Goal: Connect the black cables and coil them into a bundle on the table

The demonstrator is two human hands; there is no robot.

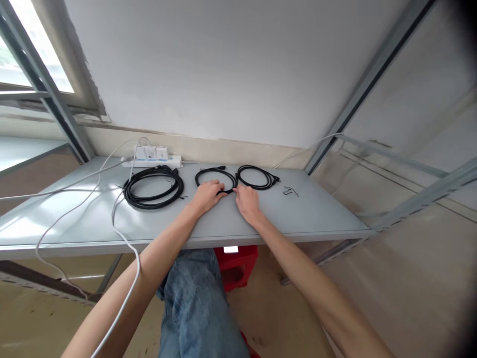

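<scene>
our left hand [206, 195] and right hand [248, 201] pinch the middle coil's [212, 170] near strand, seemingly to keep its loops together; it lies flat on the shelf [316, 214] between big coil [152, 203] and small coil [257, 187].

- middle cable coil [208, 172]: thin black cable, small flat loop, lies on grey shelf [316, 209], far centre; near edge partly hidden; one plug end at far side.
- right cable coil [257, 177]: thin black, several turns, flat, just right of the middle one; plug ends poke out right.
</scene>
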